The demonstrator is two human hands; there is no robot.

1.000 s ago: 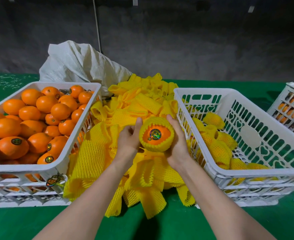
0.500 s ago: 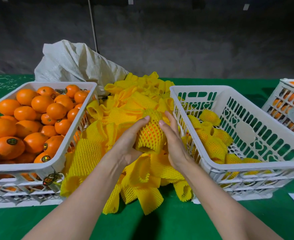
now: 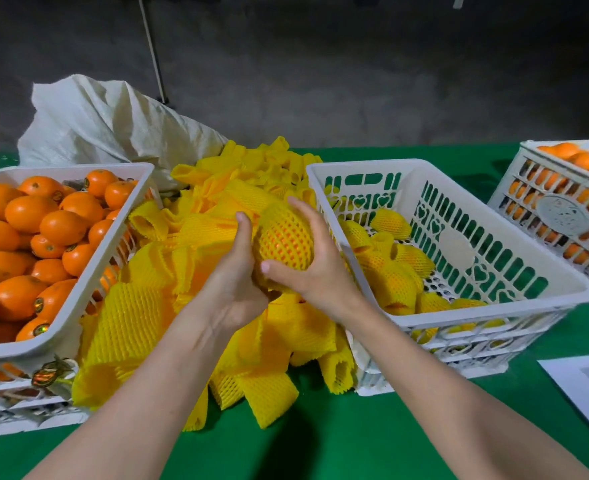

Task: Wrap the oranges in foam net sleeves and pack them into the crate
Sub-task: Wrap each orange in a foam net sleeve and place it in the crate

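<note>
Yellow foam net covers the sleeved orange, which I hold between both hands above the heap of loose sleeves. My left hand cups it from below, thumb up its side. My right hand curls round its right side. Just right stands the white crate with wrapped oranges inside. On my left is the crate of bare oranges.

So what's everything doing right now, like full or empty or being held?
Orange: inside a foam net sleeve, held up.
Left hand: holds the orange.
Right hand: grips the orange.
Left crate: full of bare oranges.
Right crate: partly filled with wrapped oranges.
Sleeve pile: loose, empty sleeves.
Sack: crumpled, slumped behind.
</note>
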